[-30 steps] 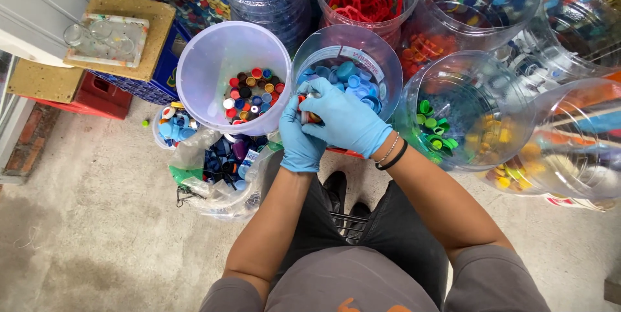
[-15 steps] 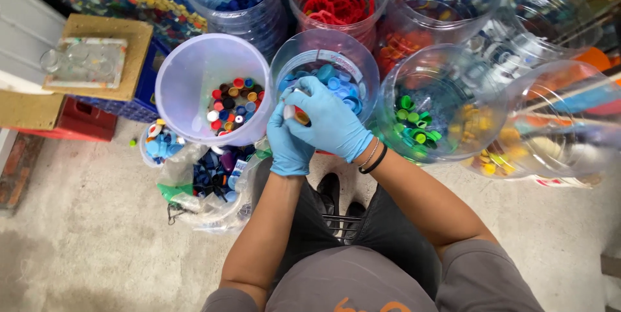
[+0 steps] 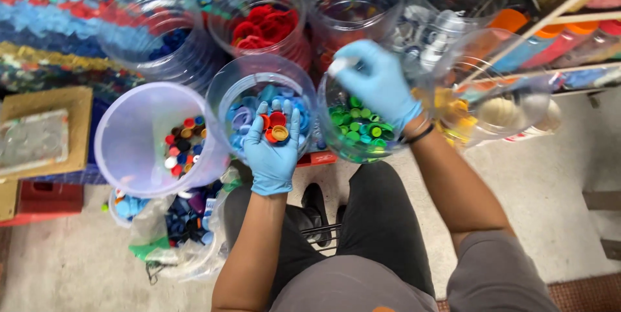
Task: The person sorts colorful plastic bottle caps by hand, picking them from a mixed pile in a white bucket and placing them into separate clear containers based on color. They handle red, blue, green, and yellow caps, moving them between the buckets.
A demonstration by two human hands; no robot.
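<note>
My left hand, in a blue glove, is held palm up over the clear jar of blue caps and cups a few red and orange bottle caps. My right hand, also gloved, is raised above the jar of green caps and pinches a small white cap at its fingertips. A pale purple bucket with mixed caps stands left of my left hand.
More clear jars stand behind: dark blue caps, red caps, white caps, yellow caps. A plastic bag of mixed caps lies on the floor by my knees. A cardboard box sits at the left.
My hands have parted. The right hand has moved right and up with a white cap, from the blue jar to above the green jar. The left hand now lies open with caps in it.
</note>
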